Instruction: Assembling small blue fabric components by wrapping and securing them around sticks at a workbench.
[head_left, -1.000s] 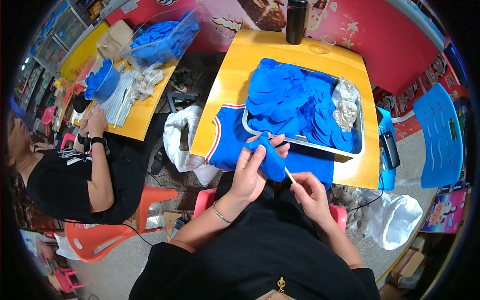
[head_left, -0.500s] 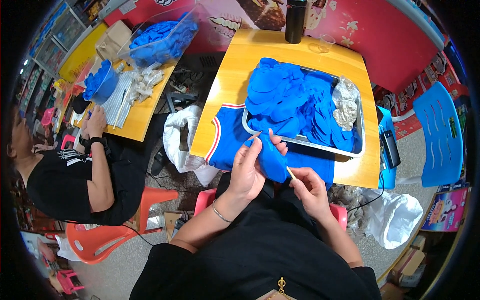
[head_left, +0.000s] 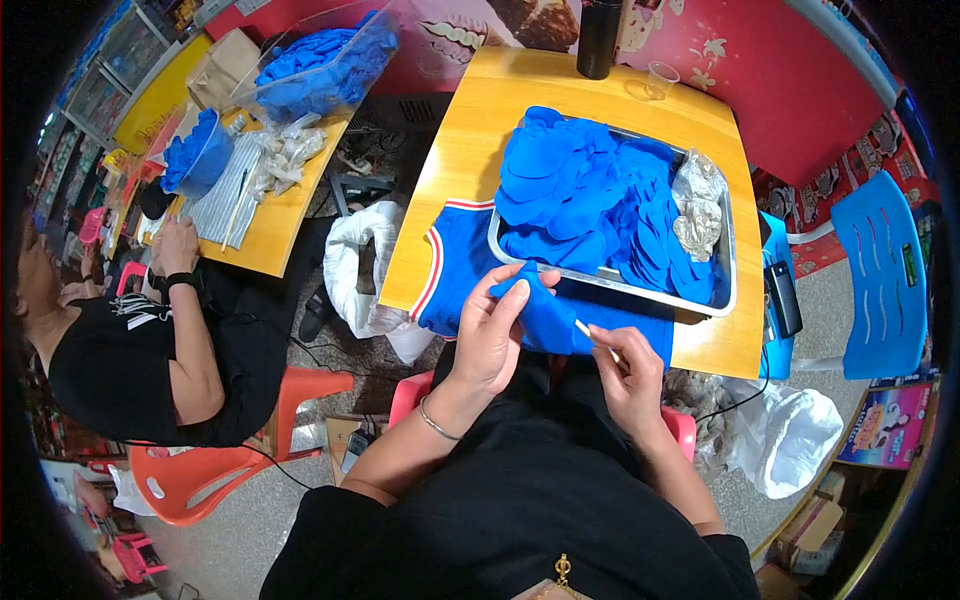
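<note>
Left hand (head_left: pixel 492 335) has its grip closed on a blue fabric piece (head_left: pixel 545 318), pinched up by the top edge so it hangs w/ one side open, just off the near edge of the bench (head_left: pixel 470 140). Right hand (head_left: pixel 628 372) is closed round a thin white stick (head_left: pixel 592 335), tip touching the fabric, prob poking inside it. More blue pieces piled in the metal tray (head_left: pixel 725 285) right behind, handy to reach. Another person's hand (head_left: pixel 178 245) rests on a 2nd bench at left.
</note>
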